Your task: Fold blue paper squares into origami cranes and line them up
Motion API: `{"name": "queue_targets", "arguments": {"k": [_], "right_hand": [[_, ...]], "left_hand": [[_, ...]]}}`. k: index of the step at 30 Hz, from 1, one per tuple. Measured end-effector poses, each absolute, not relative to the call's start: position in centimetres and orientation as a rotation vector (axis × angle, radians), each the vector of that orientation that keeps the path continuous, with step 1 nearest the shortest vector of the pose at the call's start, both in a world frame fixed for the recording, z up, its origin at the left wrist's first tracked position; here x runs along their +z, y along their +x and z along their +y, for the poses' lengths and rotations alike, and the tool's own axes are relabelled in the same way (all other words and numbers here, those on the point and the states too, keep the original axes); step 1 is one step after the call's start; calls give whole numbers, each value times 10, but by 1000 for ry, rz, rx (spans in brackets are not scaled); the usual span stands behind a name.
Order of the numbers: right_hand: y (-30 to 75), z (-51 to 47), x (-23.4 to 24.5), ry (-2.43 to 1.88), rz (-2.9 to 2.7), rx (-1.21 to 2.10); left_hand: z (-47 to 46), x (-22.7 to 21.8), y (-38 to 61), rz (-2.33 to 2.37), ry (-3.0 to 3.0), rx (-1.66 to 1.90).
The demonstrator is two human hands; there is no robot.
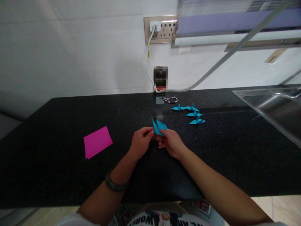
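Black letters "WORL" (143, 219), more reading "WE A" (189, 222), partly hidden, on the person's white top (164, 218)

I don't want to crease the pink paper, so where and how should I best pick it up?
Probably grip the pink paper by its right edge, coming from the right: that edge faces your left hand, once it's off the folded blue paper. The sheets lie flat on the dark counter, so I'd raise the edge slightly, then pinch it from above and below.

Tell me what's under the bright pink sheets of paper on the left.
The bright pink sheets of paper rest on the black stone-like countertop, visible around them. What lies directly beneath is covered and can't be seen.
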State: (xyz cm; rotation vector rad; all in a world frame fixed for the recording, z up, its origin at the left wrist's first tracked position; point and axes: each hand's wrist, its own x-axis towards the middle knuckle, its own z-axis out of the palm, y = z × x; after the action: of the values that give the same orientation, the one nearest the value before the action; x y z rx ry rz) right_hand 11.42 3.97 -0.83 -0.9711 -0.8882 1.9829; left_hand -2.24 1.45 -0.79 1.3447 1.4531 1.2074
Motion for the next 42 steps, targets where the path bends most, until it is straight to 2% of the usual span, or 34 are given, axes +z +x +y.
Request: {"name": "queue_targets", "arguments": {"k": [6, 19, 28, 42], "right_hand": [[121, 46, -8, -859, -693, 2206], [122, 47, -10, -853, -662, 2258], [123, 47, -13, -806, -586, 2398], [122, 44, -9, -837, -707, 2328]], "left_hand": [[14, -7, -22, 1387, 1373, 1178], [12, -1, -20, 1514, 1692, 1213], [10, -3, -19, 1608, 2130, 1175], [8, -2, -19, 1643, 2131, 1191]]}}
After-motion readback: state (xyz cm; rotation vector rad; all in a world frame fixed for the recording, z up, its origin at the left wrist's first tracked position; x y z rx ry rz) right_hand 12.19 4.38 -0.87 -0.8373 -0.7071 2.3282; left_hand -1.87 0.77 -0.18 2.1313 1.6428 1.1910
